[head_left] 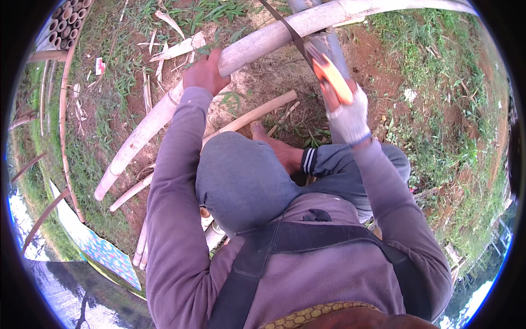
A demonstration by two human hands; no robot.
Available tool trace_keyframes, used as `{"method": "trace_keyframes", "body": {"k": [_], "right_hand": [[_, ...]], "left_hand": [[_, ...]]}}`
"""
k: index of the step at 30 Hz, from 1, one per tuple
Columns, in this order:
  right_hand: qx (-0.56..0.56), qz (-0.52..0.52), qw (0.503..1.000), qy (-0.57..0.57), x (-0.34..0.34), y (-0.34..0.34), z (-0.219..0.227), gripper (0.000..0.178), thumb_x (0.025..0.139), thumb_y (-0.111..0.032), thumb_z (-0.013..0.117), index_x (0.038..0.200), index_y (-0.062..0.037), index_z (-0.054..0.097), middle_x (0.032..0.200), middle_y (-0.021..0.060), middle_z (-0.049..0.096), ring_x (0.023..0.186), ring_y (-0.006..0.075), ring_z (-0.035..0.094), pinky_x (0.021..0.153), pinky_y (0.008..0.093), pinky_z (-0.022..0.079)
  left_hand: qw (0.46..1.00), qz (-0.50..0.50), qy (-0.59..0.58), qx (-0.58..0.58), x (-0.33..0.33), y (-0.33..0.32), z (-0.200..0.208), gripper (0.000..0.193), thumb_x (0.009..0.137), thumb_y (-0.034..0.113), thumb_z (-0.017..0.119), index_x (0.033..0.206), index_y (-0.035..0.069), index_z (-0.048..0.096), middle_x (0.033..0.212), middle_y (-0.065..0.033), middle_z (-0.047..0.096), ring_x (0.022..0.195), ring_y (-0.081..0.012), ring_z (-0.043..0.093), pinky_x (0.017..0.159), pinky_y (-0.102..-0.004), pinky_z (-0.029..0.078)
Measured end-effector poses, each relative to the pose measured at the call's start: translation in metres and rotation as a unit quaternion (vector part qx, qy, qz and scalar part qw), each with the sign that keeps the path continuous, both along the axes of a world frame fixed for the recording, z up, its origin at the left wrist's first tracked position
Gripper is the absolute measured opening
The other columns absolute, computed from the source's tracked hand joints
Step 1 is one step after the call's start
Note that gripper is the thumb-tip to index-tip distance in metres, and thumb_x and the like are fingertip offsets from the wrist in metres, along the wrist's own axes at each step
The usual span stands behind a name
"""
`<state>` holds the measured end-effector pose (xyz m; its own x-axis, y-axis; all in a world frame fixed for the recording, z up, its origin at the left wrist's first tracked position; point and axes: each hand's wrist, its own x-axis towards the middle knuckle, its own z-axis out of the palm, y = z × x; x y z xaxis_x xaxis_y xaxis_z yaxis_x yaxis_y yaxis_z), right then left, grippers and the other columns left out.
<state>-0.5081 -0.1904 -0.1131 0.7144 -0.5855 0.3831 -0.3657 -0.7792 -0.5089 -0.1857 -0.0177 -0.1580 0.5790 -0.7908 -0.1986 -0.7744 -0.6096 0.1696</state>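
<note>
Left hand is gripping the thick bamboo pole, fingers wrapped over it, pole running across the ground both ways from the grip. Gloved right hand is closed on the orange saw handle, blade reaching up-left onto the pole just beyond.

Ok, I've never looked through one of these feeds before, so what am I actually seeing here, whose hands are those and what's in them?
There is one picture, taken by a wide fisheye camera on the person's head, looking down, so straight edges bend near the rim. The purple sleeves coming up from below are the person's own arms. The bare left hand grips a long pale bamboo pole that runs across the ground. The right hand, in a light knitted glove, holds a saw with an orange handle, its dark blade laid across the pole. A bare foot rests by thinner bamboo strips on the soil and grass. A stack of cut bamboo tubes lies at the upper left.
</note>
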Motion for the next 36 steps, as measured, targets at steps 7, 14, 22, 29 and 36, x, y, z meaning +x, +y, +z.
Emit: {"method": "trace_keyframes", "body": {"k": [7, 14, 22, 29, 36], "right_hand": [[0.108, -0.034, 0.991, -0.072, 0.014, 0.015, 0.038, 0.022, 0.100, -0.023, 0.076, 0.105, -0.0020, 0.075, 0.078, 0.0201, 0.071, 0.072, 0.0387, 0.074, 0.062, 0.0425, 0.057], [0.104, -0.004, 0.995, 0.011, -0.091, 0.055, 0.029, 0.017, 0.098, -0.011, 0.073, 0.111, -0.0005, 0.076, 0.096, 0.0164, 0.073, 0.080, 0.0335, 0.074, 0.068, 0.0430, 0.058], [0.086, -0.067, 0.994, -0.028, 0.058, -0.017, 0.003, 0.034, 0.098, -0.035, 0.076, 0.096, -0.0007, 0.074, 0.070, 0.0220, 0.069, 0.068, 0.0431, 0.072, 0.063, 0.0491, 0.057], [0.098, -0.007, 0.993, 0.073, -0.123, 0.073, 0.060, 0.017, 0.095, -0.005, 0.074, 0.111, -0.0009, 0.073, 0.094, 0.0137, 0.070, 0.074, 0.0284, 0.072, 0.065, 0.0398, 0.057], [0.103, -0.048, 0.992, -0.050, 0.076, -0.024, 0.007, 0.032, 0.099, -0.033, 0.075, 0.097, -0.0015, 0.071, 0.076, 0.0239, 0.071, 0.073, 0.0450, 0.073, 0.062, 0.0483, 0.057]], "left_hand": [[1.000, 0.010, -0.024, -0.012, 0.021, -0.004, 0.011, 0.075, 0.080, 0.039, 0.086, 0.147, 0.026, 0.054, 0.124, -0.0193, 0.073, 0.105, -0.0413, 0.077, 0.090, -0.0534, 0.062], [1.000, 0.002, -0.015, -0.002, 0.013, -0.004, 0.004, 0.075, 0.079, 0.038, 0.086, 0.146, 0.025, 0.054, 0.121, -0.0185, 0.074, 0.104, -0.0410, 0.077, 0.089, -0.0531, 0.062], [1.000, -0.001, 0.003, -0.004, 0.011, -0.007, 0.012, 0.077, 0.081, 0.041, 0.085, 0.148, 0.025, 0.053, 0.126, -0.0177, 0.073, 0.106, -0.0414, 0.076, 0.091, -0.0538, 0.061], [1.000, 0.005, -0.004, -0.014, 0.011, 0.003, 0.002, 0.077, 0.079, 0.039, 0.086, 0.147, 0.024, 0.053, 0.124, -0.0178, 0.073, 0.105, -0.0413, 0.076, 0.087, -0.0528, 0.062], [1.000, -0.004, -0.004, -0.012, 0.006, -0.010, 0.008, 0.080, 0.079, 0.040, 0.086, 0.150, 0.025, 0.052, 0.128, -0.0160, 0.073, 0.110, -0.0396, 0.075, 0.092, -0.0521, 0.061]]}}
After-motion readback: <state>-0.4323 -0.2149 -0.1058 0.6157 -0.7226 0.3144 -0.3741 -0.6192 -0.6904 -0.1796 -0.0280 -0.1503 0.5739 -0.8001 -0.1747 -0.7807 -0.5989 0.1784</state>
